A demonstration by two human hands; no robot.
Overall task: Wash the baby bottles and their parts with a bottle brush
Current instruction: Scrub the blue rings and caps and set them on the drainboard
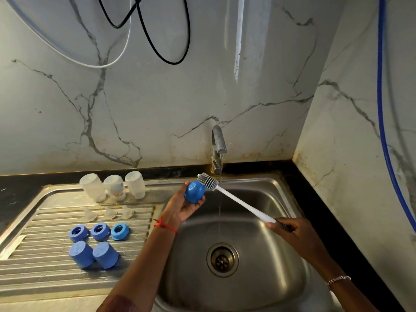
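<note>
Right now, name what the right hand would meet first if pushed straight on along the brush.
The right hand would probably meet the falling water first, which the brush seems to cross, though depth is unclear. Next comes the blue cap held by the left hand.

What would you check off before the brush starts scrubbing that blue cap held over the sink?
1. Cap held securely: the left hand grips the blue cap. Ok.
2. Brush under control: the right hand grips the end of the bottle brush. Ok.
3. Water on: a thin stream falls from the tap. Ok.
4. Cap under the stream: the water falls just to the right of the cap. Not ok.
5. Bristles inside the cap: the brush head meets the cap's upper edge, but how deep it goes is hidden. Cannot tell.
6. Drain open: the drain is uncovered. Ok.
</note>
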